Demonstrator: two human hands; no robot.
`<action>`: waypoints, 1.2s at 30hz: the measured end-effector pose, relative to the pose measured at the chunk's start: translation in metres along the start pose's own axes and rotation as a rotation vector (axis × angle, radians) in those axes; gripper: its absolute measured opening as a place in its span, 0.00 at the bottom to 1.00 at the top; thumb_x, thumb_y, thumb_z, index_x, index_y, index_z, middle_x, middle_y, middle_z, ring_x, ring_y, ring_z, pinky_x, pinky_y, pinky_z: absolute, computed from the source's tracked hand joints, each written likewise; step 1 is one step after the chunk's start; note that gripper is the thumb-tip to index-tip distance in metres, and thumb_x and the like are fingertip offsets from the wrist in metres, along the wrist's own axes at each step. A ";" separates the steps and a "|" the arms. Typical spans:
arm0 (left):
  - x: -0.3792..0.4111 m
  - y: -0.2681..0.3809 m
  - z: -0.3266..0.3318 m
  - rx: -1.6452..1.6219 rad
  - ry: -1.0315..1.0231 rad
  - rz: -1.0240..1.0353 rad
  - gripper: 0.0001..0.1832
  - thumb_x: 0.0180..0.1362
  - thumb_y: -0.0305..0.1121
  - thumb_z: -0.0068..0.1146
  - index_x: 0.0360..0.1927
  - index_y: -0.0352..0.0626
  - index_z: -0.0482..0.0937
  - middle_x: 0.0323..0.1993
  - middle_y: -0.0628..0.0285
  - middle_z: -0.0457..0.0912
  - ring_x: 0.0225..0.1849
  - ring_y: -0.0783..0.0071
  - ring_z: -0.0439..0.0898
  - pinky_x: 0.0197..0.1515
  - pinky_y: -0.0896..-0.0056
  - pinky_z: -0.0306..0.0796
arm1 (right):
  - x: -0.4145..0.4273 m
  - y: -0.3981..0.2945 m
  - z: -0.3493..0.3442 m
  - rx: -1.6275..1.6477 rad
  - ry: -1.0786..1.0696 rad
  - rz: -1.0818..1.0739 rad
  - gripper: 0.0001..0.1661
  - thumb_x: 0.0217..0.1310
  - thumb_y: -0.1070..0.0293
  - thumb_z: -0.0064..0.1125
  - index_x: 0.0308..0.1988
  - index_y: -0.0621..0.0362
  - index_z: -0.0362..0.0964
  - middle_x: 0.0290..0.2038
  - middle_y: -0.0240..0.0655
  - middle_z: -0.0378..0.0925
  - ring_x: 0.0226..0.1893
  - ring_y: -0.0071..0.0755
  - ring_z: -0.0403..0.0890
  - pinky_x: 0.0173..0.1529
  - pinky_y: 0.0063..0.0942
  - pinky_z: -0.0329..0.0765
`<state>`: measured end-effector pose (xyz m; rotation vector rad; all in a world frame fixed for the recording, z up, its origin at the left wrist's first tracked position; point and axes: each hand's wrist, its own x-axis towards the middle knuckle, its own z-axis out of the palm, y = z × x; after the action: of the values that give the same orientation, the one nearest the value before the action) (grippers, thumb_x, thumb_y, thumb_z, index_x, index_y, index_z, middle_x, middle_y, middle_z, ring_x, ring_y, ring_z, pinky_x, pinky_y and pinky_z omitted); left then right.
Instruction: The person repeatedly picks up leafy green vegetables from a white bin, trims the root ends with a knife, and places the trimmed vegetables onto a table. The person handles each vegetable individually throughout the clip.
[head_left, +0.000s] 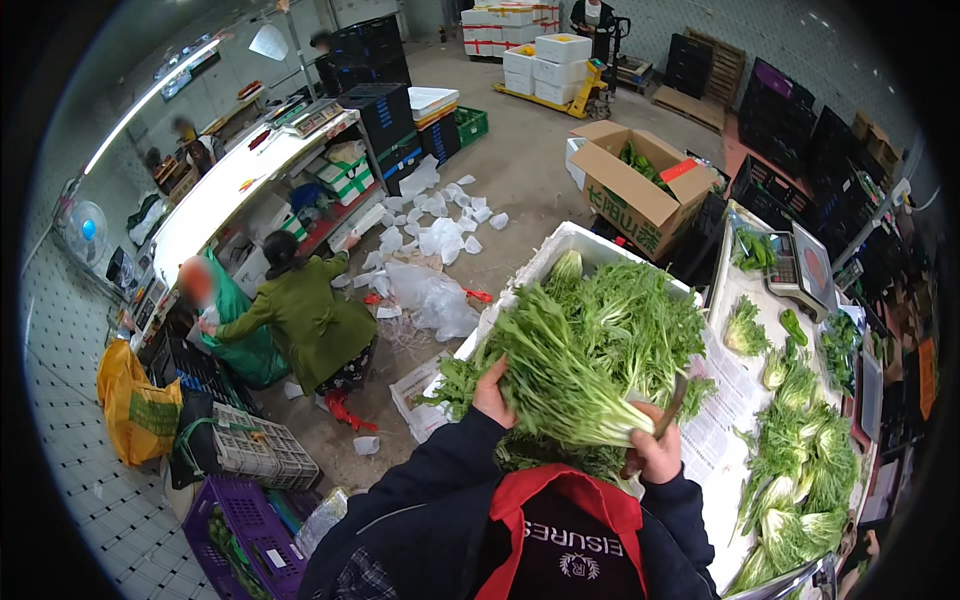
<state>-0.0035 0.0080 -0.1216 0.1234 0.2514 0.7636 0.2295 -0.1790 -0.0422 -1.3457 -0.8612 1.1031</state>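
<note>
A bunch of frisée-like leafy greens (562, 375) lies across both hands. My left hand (493, 394) supports its leafy side. My right hand (654, 442) grips the pale stem end, together with a curved, dark brown tool (679, 397) that looks like a knife; its exact kind cannot be told. Beneath and beyond the bunch, a white foam box (517, 281) holds more of the same greens (637, 315). To the right, several trimmed heads (795, 480) lie on a white table with printed paper (720, 405).
A cardboard box of green vegetables (630, 202) stands beyond the foam box. A digital scale (795, 270) sits on the right table. Plastic scraps (442, 232) litter the floor. A person in a green jacket (307, 315) bends at the left; a purple crate (240, 532) is lower left.
</note>
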 end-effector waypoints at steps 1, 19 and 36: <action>-0.002 0.007 -0.001 0.045 0.025 -0.032 0.22 0.65 0.42 0.55 0.59 0.43 0.73 0.50 0.54 0.82 0.52 0.57 0.80 0.59 0.49 0.72 | -0.004 0.000 -0.009 0.068 0.033 0.008 0.34 0.55 0.58 0.59 0.56 0.70 0.66 0.24 0.34 0.76 0.11 0.21 0.69 0.15 0.20 0.65; 0.021 -0.003 -0.030 0.181 0.147 -0.067 0.10 0.67 0.35 0.50 0.47 0.43 0.77 0.31 0.64 0.79 0.34 0.70 0.76 0.41 0.66 0.72 | -0.129 0.037 -0.393 0.597 1.170 -0.637 0.22 0.65 0.49 0.60 0.44 0.57 0.73 0.21 0.27 0.68 0.17 0.16 0.58 0.22 0.18 0.57; 0.018 -0.013 -0.059 0.251 0.115 -0.037 0.10 0.67 0.34 0.49 0.46 0.42 0.77 0.31 0.61 0.81 0.34 0.68 0.79 0.41 0.65 0.74 | -0.015 0.166 -0.202 0.582 0.723 -0.020 0.18 0.62 0.59 0.63 0.49 0.54 0.74 0.27 0.25 0.73 0.16 0.13 0.62 0.20 0.15 0.60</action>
<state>0.0019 0.0128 -0.1839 0.3123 0.4574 0.7011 0.3982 -0.2700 -0.2200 -1.1017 -0.0096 0.6808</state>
